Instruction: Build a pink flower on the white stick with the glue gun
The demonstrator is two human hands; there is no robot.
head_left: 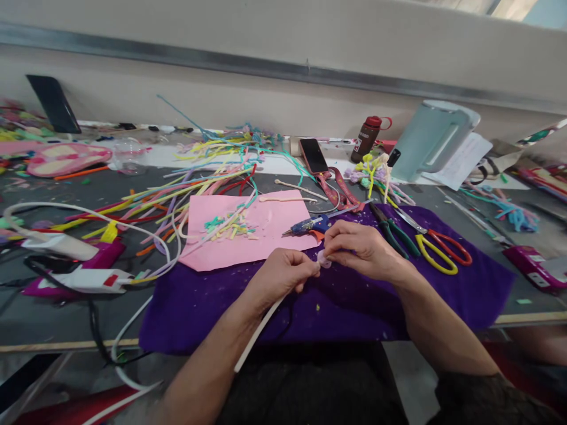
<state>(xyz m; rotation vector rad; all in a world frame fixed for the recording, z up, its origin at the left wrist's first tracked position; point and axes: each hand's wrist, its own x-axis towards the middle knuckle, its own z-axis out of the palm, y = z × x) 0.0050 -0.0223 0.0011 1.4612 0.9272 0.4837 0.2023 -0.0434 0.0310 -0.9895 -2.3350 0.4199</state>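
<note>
Over the purple cloth (pixel 354 313), my left hand (pixel 283 273) is closed in a pinch on a long cream stem (pixel 261 330), which slants down toward the lower left. At the stem's upper end is a small pale pink-lilac piece (pixel 324 258). The fingers of my right hand (pixel 354 248) pinch this piece from the right. Just behind my hands, a blue glue gun (pixel 310 224) with an orange trigger lies partly on a pink sheet (pixel 212 254). Small green and yellow cuttings (pixel 230 227) are scattered on that sheet.
Pliers (pixel 392 233) and red-and-yellow-handled scissors (pixel 438 248) lie to the right. Power strips (pixel 88 277) with cables are at left. Colourful stems (pixel 177 189), a phone (pixel 313 156), a bottle (pixel 367 139) and a teal jug (pixel 429 141) stand or lie farther back.
</note>
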